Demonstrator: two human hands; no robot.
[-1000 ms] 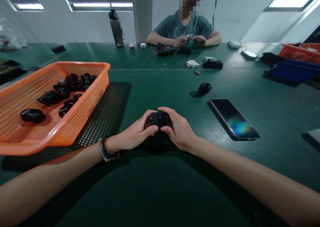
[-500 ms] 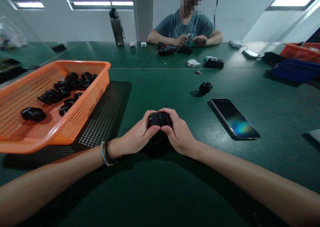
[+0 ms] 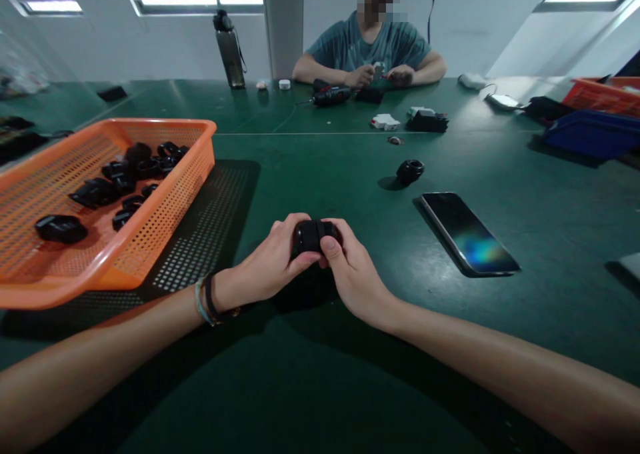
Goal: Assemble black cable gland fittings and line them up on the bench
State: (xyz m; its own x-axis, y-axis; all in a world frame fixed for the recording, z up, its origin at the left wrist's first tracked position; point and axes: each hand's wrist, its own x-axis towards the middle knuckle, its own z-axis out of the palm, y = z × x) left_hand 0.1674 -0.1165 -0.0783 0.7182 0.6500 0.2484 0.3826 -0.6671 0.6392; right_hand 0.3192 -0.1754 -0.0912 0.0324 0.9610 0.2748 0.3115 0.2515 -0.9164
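A black ribbed cylindrical part [image 3: 309, 236] is held between both hands above the green table [image 3: 300, 174]. My left hand [image 3: 275, 257] grips its left end, thumb below and fingers over the top. On its right end, my right hand [image 3: 354, 267] is closed, with the thumb pressed on the near side. The fingertips behind the part are hidden. Left of the hands, an orange basket [image 3: 175, 207] holds several similar black parts [image 3: 61, 229]. Another black part [image 3: 410, 171] lies on the table beyond my right hand.
A phone [image 3: 467, 234] lies to the right. Across the table sits a person [image 3: 370, 47] with a power drill [image 3: 331, 95] in front. A bottle [image 3: 230, 54] stands at the back left, and a blue bin [image 3: 593, 135] at the far right.
My right hand has turned on the part, its thumb now higher and laid over the near side. The whole view has shifted slightly.
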